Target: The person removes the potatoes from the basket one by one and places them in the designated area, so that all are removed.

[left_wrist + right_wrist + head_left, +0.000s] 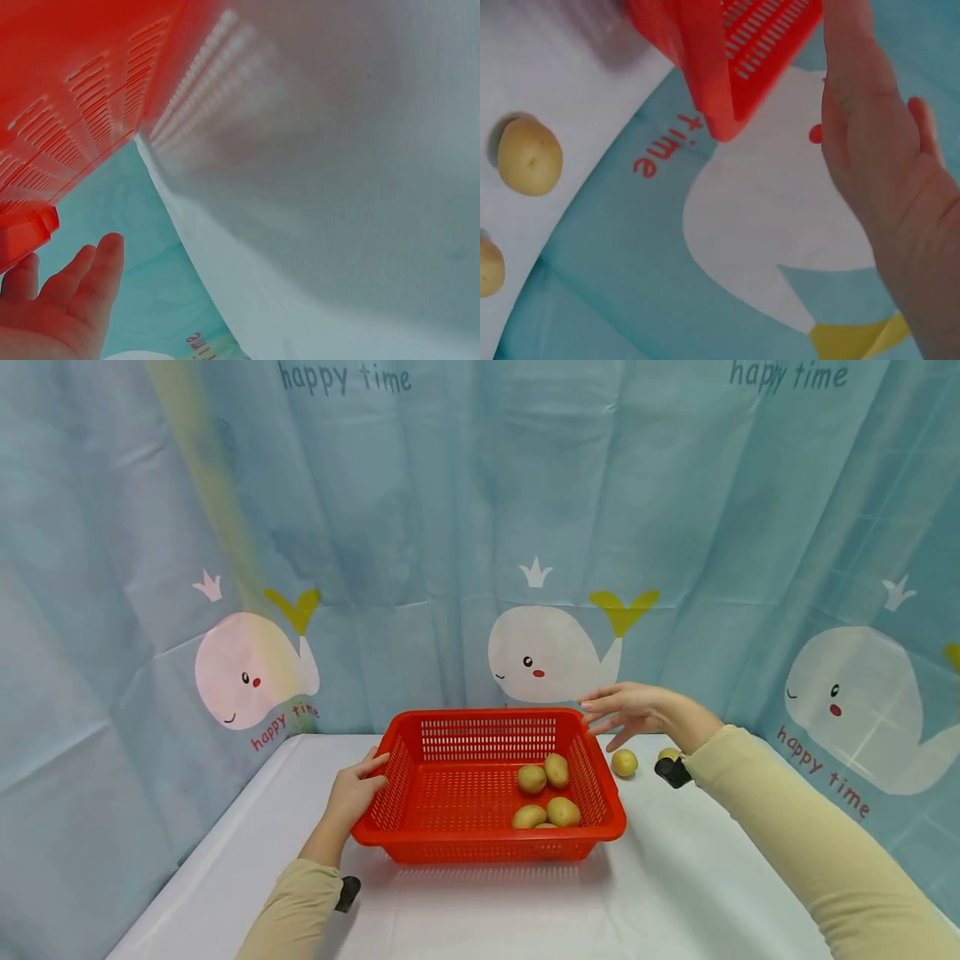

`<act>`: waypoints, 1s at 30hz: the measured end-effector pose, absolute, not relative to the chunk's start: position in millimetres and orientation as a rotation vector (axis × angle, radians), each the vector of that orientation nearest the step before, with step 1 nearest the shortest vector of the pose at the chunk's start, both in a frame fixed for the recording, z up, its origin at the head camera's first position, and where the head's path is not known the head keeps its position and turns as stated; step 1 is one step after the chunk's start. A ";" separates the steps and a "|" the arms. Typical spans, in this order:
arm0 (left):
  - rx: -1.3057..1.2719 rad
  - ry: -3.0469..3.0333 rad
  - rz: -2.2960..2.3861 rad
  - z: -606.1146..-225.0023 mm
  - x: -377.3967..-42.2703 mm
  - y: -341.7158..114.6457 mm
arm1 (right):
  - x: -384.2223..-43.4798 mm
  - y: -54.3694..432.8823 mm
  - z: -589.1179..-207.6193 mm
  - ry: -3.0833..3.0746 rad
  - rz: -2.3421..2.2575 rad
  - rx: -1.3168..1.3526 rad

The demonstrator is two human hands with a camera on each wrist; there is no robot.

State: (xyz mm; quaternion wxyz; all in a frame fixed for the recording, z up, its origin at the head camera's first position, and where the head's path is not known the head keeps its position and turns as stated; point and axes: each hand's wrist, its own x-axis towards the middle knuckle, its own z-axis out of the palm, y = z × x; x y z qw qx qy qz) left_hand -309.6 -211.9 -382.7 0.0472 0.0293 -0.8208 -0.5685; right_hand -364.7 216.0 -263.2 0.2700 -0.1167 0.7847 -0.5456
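Observation:
A red plastic basket (472,837) with slotted walls stands on the white table, holding several potatoes (564,812) toward its right side. My left hand (354,793) rests on the basket's left rim, and straight fingers (96,281) show beside the outer wall in the left wrist view. Above the right rim hovers my right hand (633,708), its fingers spread and nothing in them. Below and to the right of that hand, a loose potato (624,763) lies on the table, also visible in the right wrist view. A second loose potato (669,755) is partly hidden behind the right wrist.
The white table (487,918) extends in front of the basket and to both sides. A blue curtain (450,527) with printed whales hangs close behind the table's back edge and along the sides. Dark bands (672,772) are strapped on both wrists.

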 end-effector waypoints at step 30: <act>0.102 -2.454 -1.714 -384.5 -307.3 -207.5 | -421.5 129.3 -328.0 2.104 -1.199 -0.003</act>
